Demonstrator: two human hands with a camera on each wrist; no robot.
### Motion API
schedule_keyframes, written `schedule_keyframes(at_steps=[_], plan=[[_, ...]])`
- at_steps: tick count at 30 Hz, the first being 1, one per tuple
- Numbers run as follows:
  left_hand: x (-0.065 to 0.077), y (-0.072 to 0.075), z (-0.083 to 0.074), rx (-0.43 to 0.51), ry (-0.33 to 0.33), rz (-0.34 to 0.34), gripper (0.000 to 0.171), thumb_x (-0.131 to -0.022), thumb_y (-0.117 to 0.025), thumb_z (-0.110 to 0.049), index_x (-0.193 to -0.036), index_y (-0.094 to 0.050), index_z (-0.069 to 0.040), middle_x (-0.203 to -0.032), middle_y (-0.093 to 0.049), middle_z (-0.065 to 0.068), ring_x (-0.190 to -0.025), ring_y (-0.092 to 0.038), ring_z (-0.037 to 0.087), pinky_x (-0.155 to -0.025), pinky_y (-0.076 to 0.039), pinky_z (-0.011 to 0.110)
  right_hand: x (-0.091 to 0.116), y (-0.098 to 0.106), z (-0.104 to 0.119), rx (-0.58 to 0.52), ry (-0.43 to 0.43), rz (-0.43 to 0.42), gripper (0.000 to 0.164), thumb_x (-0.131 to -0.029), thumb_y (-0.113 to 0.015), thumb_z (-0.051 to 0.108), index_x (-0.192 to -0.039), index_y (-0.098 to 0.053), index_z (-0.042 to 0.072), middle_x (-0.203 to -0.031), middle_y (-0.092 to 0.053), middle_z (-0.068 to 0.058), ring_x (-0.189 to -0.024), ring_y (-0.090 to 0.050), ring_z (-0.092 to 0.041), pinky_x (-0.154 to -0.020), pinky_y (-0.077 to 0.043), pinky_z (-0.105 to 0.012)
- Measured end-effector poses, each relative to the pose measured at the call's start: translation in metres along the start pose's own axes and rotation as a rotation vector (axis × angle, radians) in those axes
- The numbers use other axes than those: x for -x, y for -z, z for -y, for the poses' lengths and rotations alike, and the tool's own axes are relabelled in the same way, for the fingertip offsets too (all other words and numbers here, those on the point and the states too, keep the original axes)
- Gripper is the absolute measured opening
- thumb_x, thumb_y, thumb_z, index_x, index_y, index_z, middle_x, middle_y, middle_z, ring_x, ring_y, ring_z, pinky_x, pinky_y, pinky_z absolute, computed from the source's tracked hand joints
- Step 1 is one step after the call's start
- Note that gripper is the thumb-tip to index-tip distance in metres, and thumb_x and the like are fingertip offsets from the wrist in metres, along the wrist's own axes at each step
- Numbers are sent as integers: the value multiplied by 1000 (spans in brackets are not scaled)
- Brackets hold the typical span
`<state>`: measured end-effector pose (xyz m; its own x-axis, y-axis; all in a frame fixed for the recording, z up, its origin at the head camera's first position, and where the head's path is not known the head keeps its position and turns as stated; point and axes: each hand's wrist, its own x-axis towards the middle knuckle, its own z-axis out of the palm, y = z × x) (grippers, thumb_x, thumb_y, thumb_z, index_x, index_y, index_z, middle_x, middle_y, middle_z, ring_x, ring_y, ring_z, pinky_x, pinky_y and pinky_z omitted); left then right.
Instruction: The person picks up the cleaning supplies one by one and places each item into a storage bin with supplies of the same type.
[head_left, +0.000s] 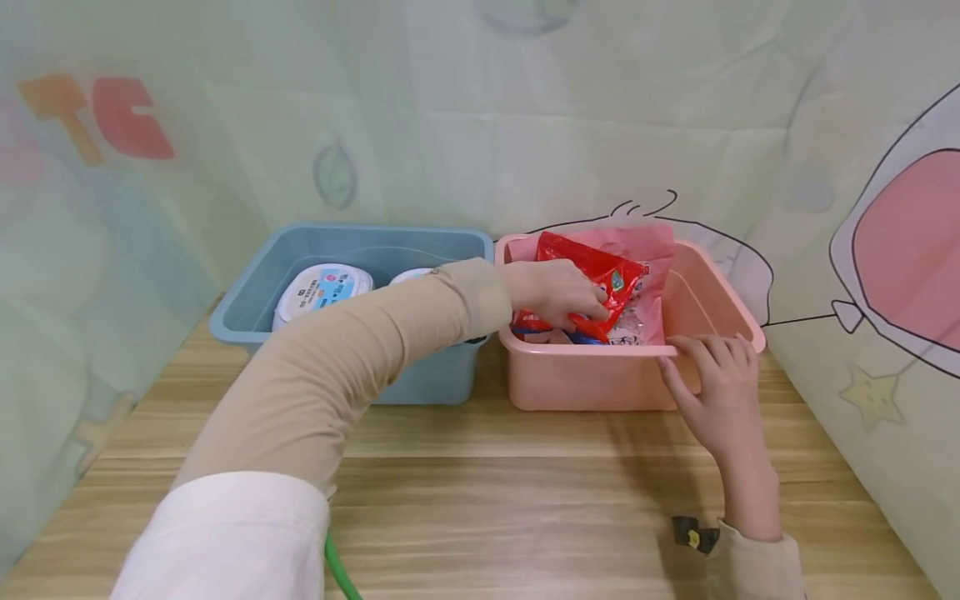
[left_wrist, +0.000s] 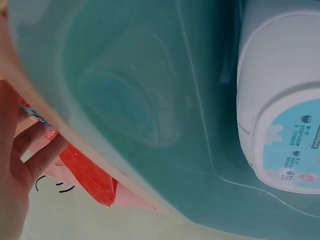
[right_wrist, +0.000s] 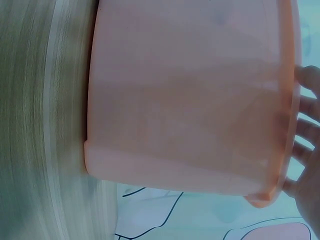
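My left hand (head_left: 558, 292) reaches across into the pink bin (head_left: 592, 379), its fingers curled at a glossy red packet (head_left: 592, 262). The thumb side of that grip is hidden. In the left wrist view, the fingers (left_wrist: 42, 155) lie against the red packet (left_wrist: 90, 177) beyond the bin rim. A pink packet (head_left: 652, 250) stands behind the red one. My right hand (head_left: 723, 400) holds the front right rim of the pink bin, fingers over the edge and thumb low against the front wall. In the right wrist view, its fingertips (right_wrist: 306, 105) meet the rim.
To the left stands a blue bin (head_left: 427, 379), with a white-lidded tub (head_left: 322, 287) and another white lid inside, partly covered by the left sleeve. Both bins rest on the wood-grain table (head_left: 525, 500), against a printed cloth backdrop. A green cord (head_left: 339, 567) lies near the front.
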<state>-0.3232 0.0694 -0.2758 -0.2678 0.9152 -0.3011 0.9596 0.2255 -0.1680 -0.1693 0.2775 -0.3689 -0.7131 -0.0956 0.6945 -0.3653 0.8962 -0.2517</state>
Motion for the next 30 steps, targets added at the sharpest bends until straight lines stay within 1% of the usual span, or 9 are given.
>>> schedule_keyframes(at_steps=[3, 7, 11, 13, 20, 27, 30], plan=[[0, 2, 0, 16, 8, 23, 53, -85, -70, -37, -135, -54, -28, -137, -57, -4, -118, -53, 13, -99, -49, 31, 0, 0, 0, 1, 0, 2, 30, -82, -72, 14, -109, -64, 2, -102, -61, -17, -103, -45, -37, -107, -22, -58], [0, 6, -2, 52, 34, 71, 56, -85, -72, -34, -136, -52, -28, -137, -56, -4, -121, -52, 15, -101, -48, 34, 0, 1, 0, 1, -8, 7, 31, -82, -71, 15, -109, -63, 2, -103, -60, -18, -103, -45, -37, -106, -22, -57], [-1, 5, -3, 53, 49, 112, 57, -84, -72, -34, -137, -51, -30, -135, -56, -5, -120, -51, 14, -100, -49, 34, 1, 1, 1, -3, -14, 15, 32, -82, -72, 15, -110, -63, 2, -104, -60, -17, -104, -45, -36, -107, -22, -57], [-1, 3, -3, 49, 50, 117, 55, -84, -72, -35, -136, -52, -30, -133, -57, -5, -118, -51, 13, -99, -50, 32, 1, 1, 2, -4, -11, 14, 32, -82, -72, 15, -110, -63, 2, -103, -60, -17, -104, -45, -36, -107, -22, -57], [1, 2, -4, 76, 80, 102, 47, -85, -70, -37, -130, -57, -30, -128, -59, -6, -116, -52, 12, -98, -50, 31, 0, 1, 1, -4, -1, 0, 32, -81, -72, 14, -109, -63, 1, -102, -60, -18, -103, -45, -36, -106, -22, -57], [2, 3, -7, 109, 94, 41, 41, -87, -67, -40, -125, -60, -27, -127, -61, -8, -114, -54, 9, -97, -50, 29, -1, 7, -2, -10, 36, 0, 30, -81, -71, 13, -108, -64, 1, -101, -61, -19, -101, -45, -38, -102, -24, -56], [4, 4, -8, 131, 105, 25, 40, -87, -67, -40, -124, -61, -27, -126, -61, -9, -113, -53, 9, -97, -50, 29, -2, 10, -2, -11, 29, 20, 30, -81, -71, 13, -108, -64, 1, -102, -61, -19, -103, -45, -38, -102, -24, -57]])
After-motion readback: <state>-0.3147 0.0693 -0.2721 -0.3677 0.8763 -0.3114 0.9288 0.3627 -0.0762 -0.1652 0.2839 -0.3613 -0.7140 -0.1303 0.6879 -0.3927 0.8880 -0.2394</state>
